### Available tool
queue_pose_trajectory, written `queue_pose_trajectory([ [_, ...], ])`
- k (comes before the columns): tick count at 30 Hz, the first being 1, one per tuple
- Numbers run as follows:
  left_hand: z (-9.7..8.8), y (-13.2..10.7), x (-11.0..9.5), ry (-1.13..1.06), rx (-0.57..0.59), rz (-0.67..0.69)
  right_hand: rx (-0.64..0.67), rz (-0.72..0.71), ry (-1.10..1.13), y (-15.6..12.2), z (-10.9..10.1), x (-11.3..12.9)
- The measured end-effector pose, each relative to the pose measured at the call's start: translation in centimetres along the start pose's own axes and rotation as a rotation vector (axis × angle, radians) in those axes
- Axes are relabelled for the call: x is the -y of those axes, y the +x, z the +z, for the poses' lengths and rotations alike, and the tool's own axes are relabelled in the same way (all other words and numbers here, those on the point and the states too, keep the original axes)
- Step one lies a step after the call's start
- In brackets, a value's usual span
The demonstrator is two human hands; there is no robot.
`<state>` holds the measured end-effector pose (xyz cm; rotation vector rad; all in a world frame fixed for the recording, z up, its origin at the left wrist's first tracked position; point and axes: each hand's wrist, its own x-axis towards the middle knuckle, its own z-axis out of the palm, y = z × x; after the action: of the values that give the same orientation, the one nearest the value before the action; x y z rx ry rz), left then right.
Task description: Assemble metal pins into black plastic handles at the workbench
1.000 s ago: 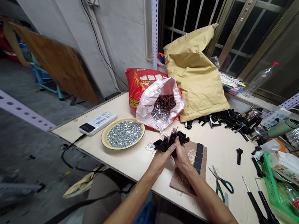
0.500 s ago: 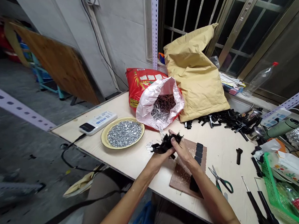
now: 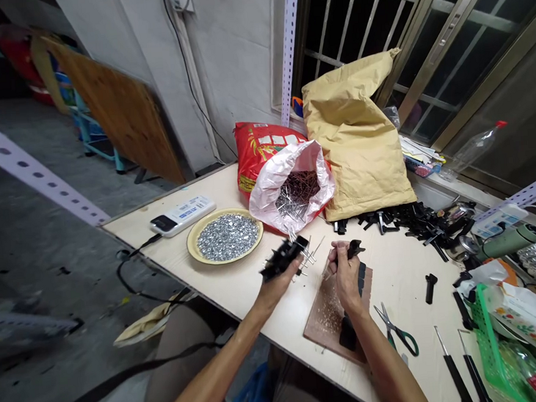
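While the left hand (image 3: 274,284) grips black handles (image 3: 283,257), the right hand (image 3: 347,276) pinches another handle (image 3: 354,247).

A brown rectangular board (image 3: 324,319) lies at the near edge of the pale wooden table (image 3: 405,265). Left of the board, farther back, sits a round yellow plate of silver metal bits (image 3: 226,261). Behind the board stands a white plastic bag of nails (image 3: 267,195); behind and right, a tan paper sack (image 3: 356,152). Green-handled scissors (image 3: 396,330) lie just right. The left hand (image 3: 271,283), gripping a bundle of black plastic clips (image 3: 281,258), is left of the board; the right hand (image 3: 346,275), gripping one black plastic clip (image 3: 354,247), over its far edge.
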<state>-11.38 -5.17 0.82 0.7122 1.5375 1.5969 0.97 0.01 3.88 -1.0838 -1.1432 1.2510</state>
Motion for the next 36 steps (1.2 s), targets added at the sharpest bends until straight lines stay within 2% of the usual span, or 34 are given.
queue_pose_trajectory([
  [5,-0.3,0.4,0.1,-0.030,-0.024,-0.028,0.005,-0.026,-0.033,0.1,-0.1,-0.7],
  [11,-0.7,-0.5,-0.5,-0.097,0.098,-0.067,0.035,-0.011,-0.069,-0.1,0.2,-1.1],
  [14,-0.6,-0.3,-1.1,-0.306,0.167,-0.098,0.062,-0.025,-0.137,-0.3,0.3,-1.0],
  [17,-0.3,0.2,-1.3,-0.565,0.200,-0.251,0.149,0.005,-0.190,-0.5,0.6,-0.9],
  [21,0.0,0.5,-0.6,-0.552,0.297,-0.447,0.396,0.205,-0.159,-0.2,1.0,-1.9],
  [23,0.0,0.6,-0.2,-0.470,0.327,-0.498,0.425,0.364,-0.129,0.3,1.2,-2.7],
  [25,-0.1,0.7,0.2,-0.377,0.362,-0.514,0.397,0.506,-0.109,0.7,1.2,-3.5],
  [28,-0.1,1.0,0.6,-0.243,0.380,-0.481,0.340,0.612,-0.045,0.9,1.3,-4.2],
  [31,0.2,1.3,1.2,-0.152,0.349,-0.357,0.317,0.653,0.054,1.0,1.5,-4.4],
  [36,1.4,1.5,2.1,0.011,0.311,-0.086,0.289,0.595,0.101,1.1,1.3,-4.9],
])
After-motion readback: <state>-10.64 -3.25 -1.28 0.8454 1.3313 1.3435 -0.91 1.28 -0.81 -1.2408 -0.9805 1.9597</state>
